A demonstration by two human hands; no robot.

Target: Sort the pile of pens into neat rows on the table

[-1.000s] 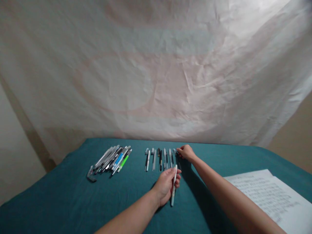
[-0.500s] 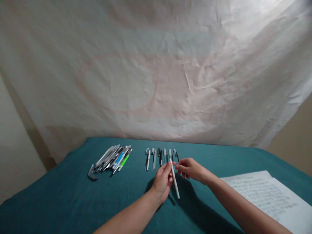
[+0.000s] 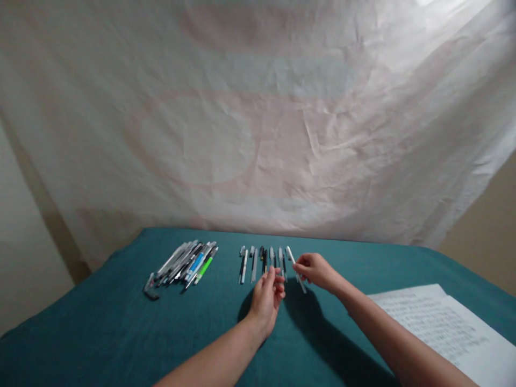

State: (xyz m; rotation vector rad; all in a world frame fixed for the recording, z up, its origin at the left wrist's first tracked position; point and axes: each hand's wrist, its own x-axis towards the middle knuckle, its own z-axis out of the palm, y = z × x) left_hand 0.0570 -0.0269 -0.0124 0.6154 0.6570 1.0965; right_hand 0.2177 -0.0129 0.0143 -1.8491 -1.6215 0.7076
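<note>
My right hand (image 3: 316,270) pinches a white pen (image 3: 295,269) and holds it slanted just right of a row of several pens (image 3: 263,260) laid side by side on the teal tablecloth (image 3: 121,322). My left hand (image 3: 267,299) hovers just below that row. Its fingers are loosely curled with the fingertips near the pens, and nothing shows in them.
A loose pile of pens (image 3: 183,263), one green and one blue among them, lies at the left of the cloth. Printed paper sheets (image 3: 443,328) lie at the right. A crumpled white sheet (image 3: 258,118) hangs behind the table.
The white pen passed from my left hand to my right hand. My right hand came back from the row, took the pen, and carried it up toward the row's right end.
</note>
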